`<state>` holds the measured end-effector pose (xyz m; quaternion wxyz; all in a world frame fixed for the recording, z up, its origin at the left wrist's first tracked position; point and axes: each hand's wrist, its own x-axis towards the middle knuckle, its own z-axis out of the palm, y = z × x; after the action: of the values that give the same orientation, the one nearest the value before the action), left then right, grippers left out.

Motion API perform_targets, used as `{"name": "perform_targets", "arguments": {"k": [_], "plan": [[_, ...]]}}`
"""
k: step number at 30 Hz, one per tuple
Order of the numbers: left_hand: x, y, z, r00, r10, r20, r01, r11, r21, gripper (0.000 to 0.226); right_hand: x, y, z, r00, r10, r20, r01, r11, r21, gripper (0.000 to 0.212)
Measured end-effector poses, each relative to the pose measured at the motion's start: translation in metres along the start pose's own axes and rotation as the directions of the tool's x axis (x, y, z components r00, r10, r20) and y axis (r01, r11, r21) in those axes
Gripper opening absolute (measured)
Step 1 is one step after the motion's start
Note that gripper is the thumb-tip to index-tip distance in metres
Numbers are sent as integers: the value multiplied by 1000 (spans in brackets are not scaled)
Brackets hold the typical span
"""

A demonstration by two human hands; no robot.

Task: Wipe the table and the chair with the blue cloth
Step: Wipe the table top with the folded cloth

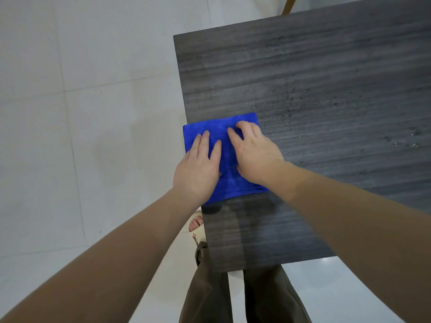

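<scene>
The folded, bright blue microfibre cloth [224, 157] lies flat at the left edge of the dark grey wood-grain table [326, 78]. The left hand [198, 169] and right hand [254, 152] press it with flattened fingers, likely spreading pressure for wiping (specks remain further right).

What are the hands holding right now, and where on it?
Nothing is gripped. Both the left hand and right hand press flat on top of the folded blue cloth at the table edge.

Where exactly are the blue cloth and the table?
blue cloth [227, 157]: head view, bare middle between both hands.
table [314, 73]: head view, bare dark top beyond the cloth.
</scene>
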<state>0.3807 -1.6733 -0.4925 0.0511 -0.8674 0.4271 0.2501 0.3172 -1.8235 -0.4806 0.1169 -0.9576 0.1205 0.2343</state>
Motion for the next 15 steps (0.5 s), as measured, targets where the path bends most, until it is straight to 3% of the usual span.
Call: {"name": "perform_targets", "arguments": {"k": [9, 15], "plan": [[33, -10, -18, 999, -33, 35, 34, 998, -47, 77, 31, 5, -15, 1000, 12, -15, -12, 1000, 5, 95], [56, -24, -34, 989, -17, 147, 36, 991, -126, 98, 54, 10, -26, 1000, 10, -24, -10, 1000, 9, 97]]}}
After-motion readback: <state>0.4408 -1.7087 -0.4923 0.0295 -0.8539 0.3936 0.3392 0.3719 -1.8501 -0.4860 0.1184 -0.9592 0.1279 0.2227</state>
